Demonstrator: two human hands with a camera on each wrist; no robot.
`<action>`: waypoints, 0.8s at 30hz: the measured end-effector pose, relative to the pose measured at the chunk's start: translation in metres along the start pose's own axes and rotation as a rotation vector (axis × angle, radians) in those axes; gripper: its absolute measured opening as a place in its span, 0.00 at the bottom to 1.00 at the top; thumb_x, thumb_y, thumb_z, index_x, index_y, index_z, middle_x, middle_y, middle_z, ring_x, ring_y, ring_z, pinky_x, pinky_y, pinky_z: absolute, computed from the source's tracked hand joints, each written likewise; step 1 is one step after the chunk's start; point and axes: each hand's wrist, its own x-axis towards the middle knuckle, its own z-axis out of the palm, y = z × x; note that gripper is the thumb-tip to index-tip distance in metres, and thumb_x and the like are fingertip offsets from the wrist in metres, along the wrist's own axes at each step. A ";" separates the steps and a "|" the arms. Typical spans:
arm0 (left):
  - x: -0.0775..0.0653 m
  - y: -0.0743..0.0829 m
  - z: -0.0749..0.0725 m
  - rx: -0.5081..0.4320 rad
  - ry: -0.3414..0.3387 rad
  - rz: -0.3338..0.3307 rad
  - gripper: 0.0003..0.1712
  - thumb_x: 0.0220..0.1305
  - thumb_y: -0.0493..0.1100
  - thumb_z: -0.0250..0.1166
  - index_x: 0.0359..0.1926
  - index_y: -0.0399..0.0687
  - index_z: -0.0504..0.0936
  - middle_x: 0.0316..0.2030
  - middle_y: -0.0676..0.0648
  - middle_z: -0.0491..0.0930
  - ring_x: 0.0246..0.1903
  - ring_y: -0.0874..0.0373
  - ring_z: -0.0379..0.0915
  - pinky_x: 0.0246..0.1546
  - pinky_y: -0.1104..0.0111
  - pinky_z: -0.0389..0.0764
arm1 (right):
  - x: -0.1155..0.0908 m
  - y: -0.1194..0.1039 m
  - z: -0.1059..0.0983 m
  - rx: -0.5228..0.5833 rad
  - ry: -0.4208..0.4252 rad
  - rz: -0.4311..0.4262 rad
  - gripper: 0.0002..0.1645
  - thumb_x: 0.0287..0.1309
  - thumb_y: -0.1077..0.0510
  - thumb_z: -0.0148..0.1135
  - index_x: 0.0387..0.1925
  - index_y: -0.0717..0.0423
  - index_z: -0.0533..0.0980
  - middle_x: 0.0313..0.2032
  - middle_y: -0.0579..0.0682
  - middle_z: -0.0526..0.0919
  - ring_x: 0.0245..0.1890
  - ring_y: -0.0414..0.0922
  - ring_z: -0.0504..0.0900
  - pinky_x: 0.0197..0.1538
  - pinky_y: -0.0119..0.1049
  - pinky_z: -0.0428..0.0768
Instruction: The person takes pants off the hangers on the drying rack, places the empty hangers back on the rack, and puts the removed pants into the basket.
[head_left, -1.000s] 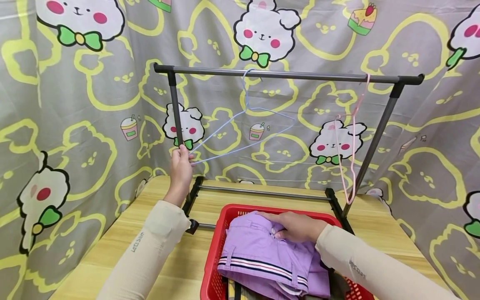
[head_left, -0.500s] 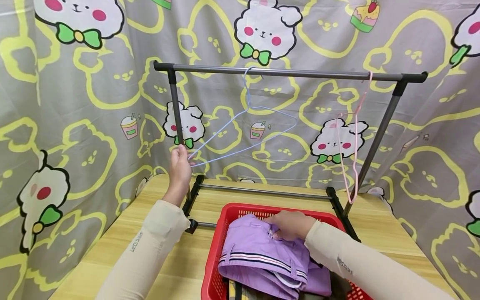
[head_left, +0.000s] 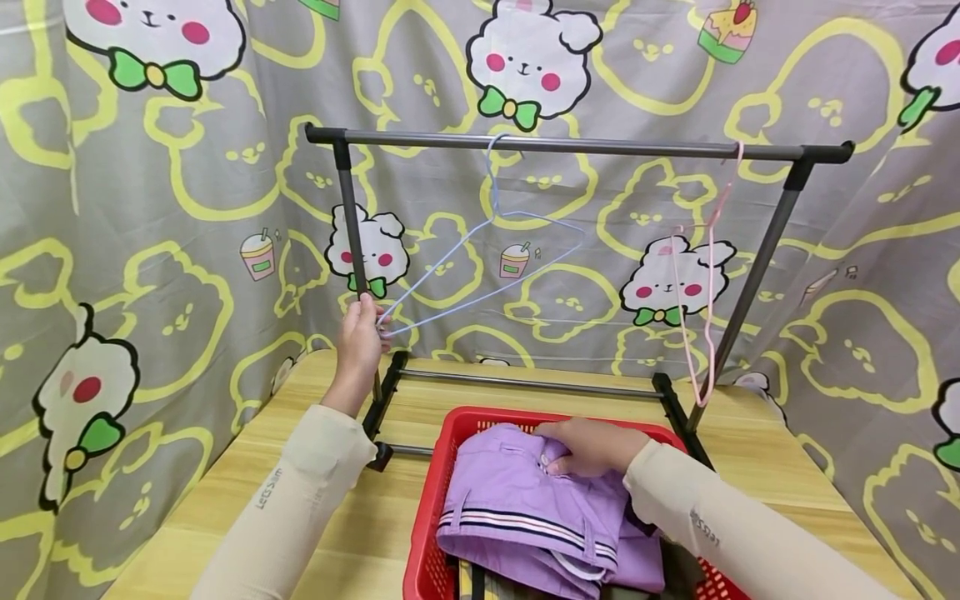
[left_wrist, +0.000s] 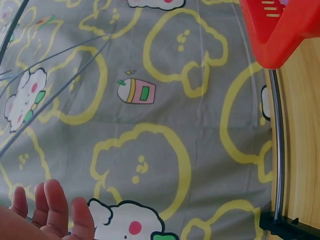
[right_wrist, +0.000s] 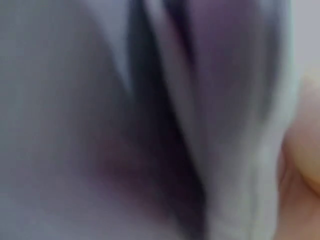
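A light blue wire clothes hanger (head_left: 495, 215) hangs by its hook from the rack's top bar. My left hand (head_left: 358, 346) holds its left corner, thumb in front and fingers behind the wire. In the left wrist view, the fingers (left_wrist: 55, 205) show at the lower left. Purple pants (head_left: 502, 483), folded, with a striped band at the waist and belt loops, lie on top in a red basket (head_left: 427, 517). My right hand (head_left: 588, 446) pinches them near the button. The right wrist view is filled by blurred cloth, pressed close to the lens.
A pink hanger (head_left: 711, 325) hangs at the right end of the dark metal rack (head_left: 615, 147). The rack stands on a wooden table (head_left: 225, 517) behind the basket. Below the pants lies more clothing, partly hidden. A patterned curtain (head_left: 450, 75) surrounds the table.
My left hand and the hanger corner it holds have dropped slightly. The right hand shifted a little left on the pants, then back slightly right.
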 end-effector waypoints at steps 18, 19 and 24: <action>-0.002 0.001 -0.004 0.030 -0.036 -0.010 0.29 0.68 0.62 0.34 0.44 0.41 0.63 0.35 0.47 0.69 0.30 0.52 0.68 0.34 0.62 0.72 | -0.006 0.006 -0.020 0.009 0.036 -0.004 0.33 0.50 0.36 0.59 0.52 0.51 0.73 0.39 0.39 0.76 0.37 0.37 0.73 0.47 0.41 0.72; -0.002 0.001 -0.004 0.031 -0.037 -0.011 0.28 0.68 0.62 0.34 0.44 0.42 0.63 0.34 0.47 0.69 0.30 0.52 0.69 0.35 0.60 0.72 | -0.007 0.006 -0.021 0.010 0.040 0.005 0.32 0.50 0.36 0.59 0.52 0.50 0.73 0.37 0.38 0.75 0.36 0.37 0.72 0.46 0.40 0.72; -0.002 -0.002 -0.005 0.060 -0.044 -0.003 0.28 0.68 0.62 0.34 0.44 0.42 0.64 0.34 0.48 0.69 0.29 0.55 0.69 0.33 0.62 0.72 | -0.010 0.011 -0.024 0.048 0.068 0.022 0.26 0.53 0.40 0.60 0.50 0.48 0.74 0.26 0.37 0.72 0.27 0.36 0.70 0.35 0.35 0.71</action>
